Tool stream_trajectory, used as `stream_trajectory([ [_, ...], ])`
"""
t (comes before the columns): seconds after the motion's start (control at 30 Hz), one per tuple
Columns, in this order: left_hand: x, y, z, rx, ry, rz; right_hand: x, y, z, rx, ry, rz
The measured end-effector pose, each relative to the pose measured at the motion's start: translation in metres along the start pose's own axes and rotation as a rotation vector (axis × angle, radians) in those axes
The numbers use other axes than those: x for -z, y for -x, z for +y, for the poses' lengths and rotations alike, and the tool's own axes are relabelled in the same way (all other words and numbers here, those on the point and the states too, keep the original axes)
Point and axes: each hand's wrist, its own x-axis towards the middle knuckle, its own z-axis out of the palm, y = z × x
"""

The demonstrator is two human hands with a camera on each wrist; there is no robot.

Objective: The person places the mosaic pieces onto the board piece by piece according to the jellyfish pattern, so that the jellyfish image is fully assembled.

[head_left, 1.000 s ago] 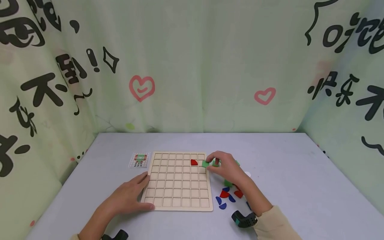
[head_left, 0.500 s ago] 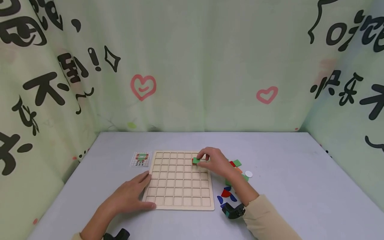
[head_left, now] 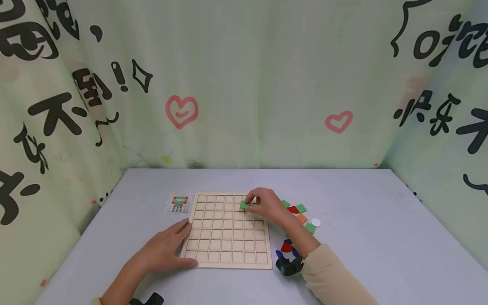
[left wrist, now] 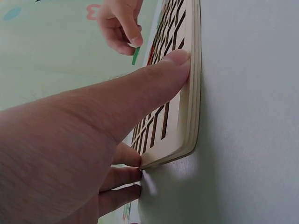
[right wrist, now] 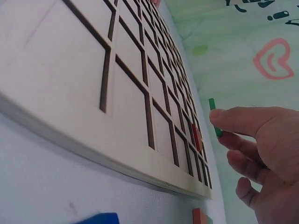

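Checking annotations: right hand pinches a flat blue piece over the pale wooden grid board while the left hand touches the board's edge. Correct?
Not blue: the head view shows the right hand pinching a flat green piece. The rest stands.

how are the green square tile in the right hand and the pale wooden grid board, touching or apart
Apart: the right wrist view shows a gap between tile and board.

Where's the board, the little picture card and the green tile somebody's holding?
Board [head_left: 227,234]: head view, on its bare grid, near the middle.
Card [head_left: 178,203]: head view, middle of its printed picture.
Held tile [head_left: 244,205]: head view, on the green part showing beside the fingertips [head_left: 248,209].
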Motion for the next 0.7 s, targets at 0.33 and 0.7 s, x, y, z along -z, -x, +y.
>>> stream_trajectory([
  [0.33, 0.001, 0.000, 0.000, 0.004, -0.003, 0.003, -0.005, -0.008, 0.000, 0.045, 0.002, -0.022],
  [0.7, 0.000, 0.002, 0.000, 0.013, 0.002, -0.006, -0.014, -0.016, -0.008, 0.015, 0.024, -0.031],
])
